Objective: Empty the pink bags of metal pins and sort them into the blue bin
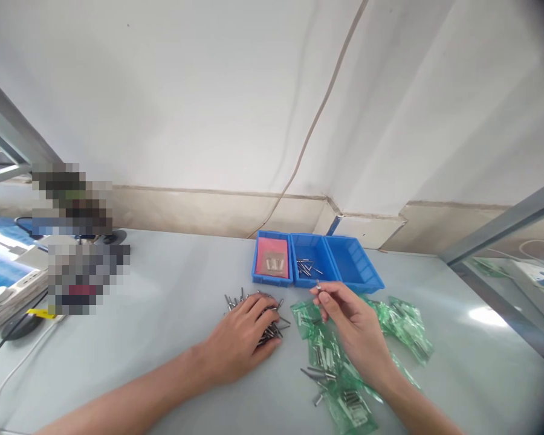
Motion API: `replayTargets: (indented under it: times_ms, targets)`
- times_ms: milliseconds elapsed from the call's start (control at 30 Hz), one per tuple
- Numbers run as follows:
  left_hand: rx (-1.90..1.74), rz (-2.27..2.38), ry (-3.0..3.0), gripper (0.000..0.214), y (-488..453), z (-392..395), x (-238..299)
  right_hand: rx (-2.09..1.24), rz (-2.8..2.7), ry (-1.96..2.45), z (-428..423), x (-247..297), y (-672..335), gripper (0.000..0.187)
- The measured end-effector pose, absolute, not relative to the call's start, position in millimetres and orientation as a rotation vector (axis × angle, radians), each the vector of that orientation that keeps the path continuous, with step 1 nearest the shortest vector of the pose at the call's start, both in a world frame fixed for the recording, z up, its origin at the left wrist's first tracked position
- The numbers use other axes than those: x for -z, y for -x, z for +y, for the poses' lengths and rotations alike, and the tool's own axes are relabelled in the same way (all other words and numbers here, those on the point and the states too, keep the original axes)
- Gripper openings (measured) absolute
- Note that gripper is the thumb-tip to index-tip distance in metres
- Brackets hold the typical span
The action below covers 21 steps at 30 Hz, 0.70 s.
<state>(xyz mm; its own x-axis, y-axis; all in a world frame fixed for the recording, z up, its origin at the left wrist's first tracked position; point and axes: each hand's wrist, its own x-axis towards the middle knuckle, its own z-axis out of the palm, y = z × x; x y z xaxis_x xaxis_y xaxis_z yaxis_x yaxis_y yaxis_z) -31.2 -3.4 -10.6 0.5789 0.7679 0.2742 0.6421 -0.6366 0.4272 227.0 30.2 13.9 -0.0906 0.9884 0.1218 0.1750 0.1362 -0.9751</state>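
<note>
My left hand (247,335) lies palm down over a heap of thin metal pins (272,332), its fingers spread across the top and covering part of the heap. Between the thumb and fingertips of my right hand (351,320) is a small metal pin (318,289), held just in front of the blue bins. Several similar pins lie in the middle blue bin (315,284). Below and around my right hand are green plastic bags (321,353) with metal parts inside. A few loose pins (317,376) rest beside and on these bags.
The left blue bin (254,266) holds a pink sheet and a small clear bag of parts. Beside the middle bin stands the right blue bin (351,263). Power strips and cables (20,296) occupy the far left. A metal frame post (503,226) rises at right.
</note>
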Motion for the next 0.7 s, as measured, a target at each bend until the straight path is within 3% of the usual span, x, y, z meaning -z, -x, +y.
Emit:
replayTargets:
  times_ms: [500, 700]
  targets:
    - [-0.646, 1.156, -2.53, 0.02, 30.9, -3.4, 9.6, -0.995, -1.512, 1.218, 28.1, -19.7, -225.3, 0.021]
    - [-0.636, 1.152, -2.539, 0.02, 30.6, -3.1, 9.2, -1.048, -1.458, 1.198, 29.6, -17.7, -226.1, 0.026]
